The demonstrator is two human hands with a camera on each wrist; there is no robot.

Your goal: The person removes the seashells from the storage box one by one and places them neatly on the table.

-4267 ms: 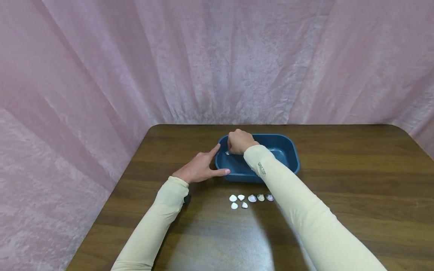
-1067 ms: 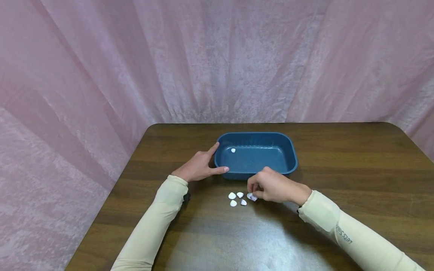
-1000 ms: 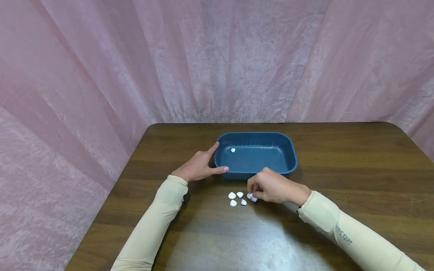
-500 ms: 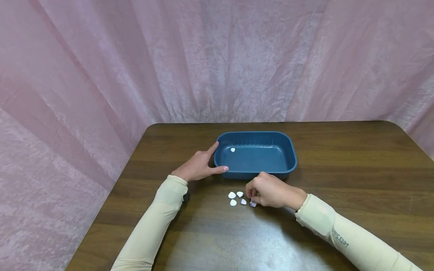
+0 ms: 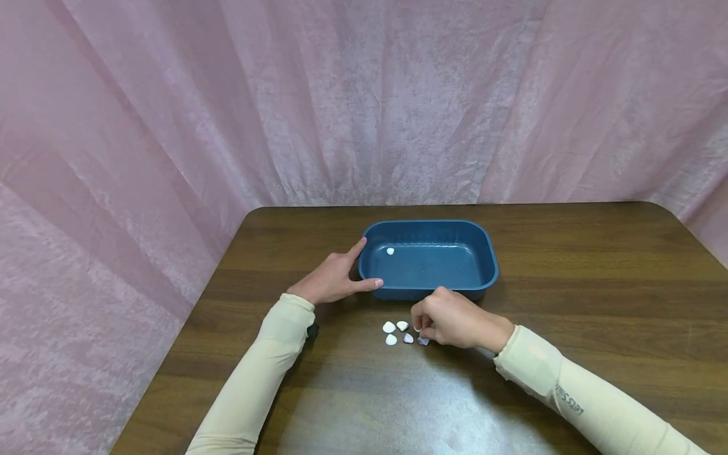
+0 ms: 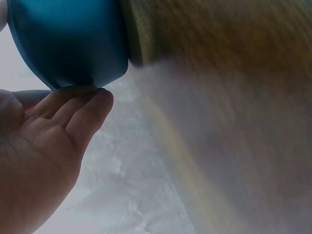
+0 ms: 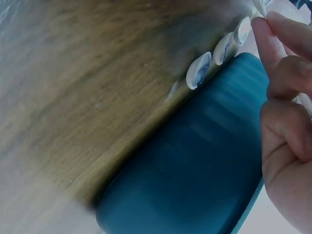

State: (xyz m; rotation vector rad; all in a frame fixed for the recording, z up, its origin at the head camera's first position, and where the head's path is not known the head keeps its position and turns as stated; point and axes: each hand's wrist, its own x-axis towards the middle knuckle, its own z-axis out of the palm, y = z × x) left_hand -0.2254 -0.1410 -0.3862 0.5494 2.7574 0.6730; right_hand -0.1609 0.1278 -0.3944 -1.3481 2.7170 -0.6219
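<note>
In the head view my left hand [image 5: 332, 278] rests against the left end of a blue plastic tub [image 5: 428, 289], thumb and index finger straight and spread along its rim. Its other fingers touch the tub's outer wall in the left wrist view. One white seashell [image 5: 390, 251] lies inside the tub. My right hand [image 5: 457, 319] is low over the table in front of the tub, pinching a seashell [image 7: 260, 7] between thumb and fingertip. A greyish seashell [image 5: 423, 340] shows at its fingertips in the head view. Three seashells [image 7: 199, 71] stand in line near the tub wall, partly behind the hand.
Left of the right hand, several white seashells [image 5: 389, 327] lie in two short rows on the brown wooden table [image 5: 580, 284]. A pink curtain [image 5: 364, 107] hangs behind the table's far edge.
My right hand has come out of the tub to the shells on the table. Within the last second it has shifted slightly toward me with a seashell. The left hand stays on the tub.
</note>
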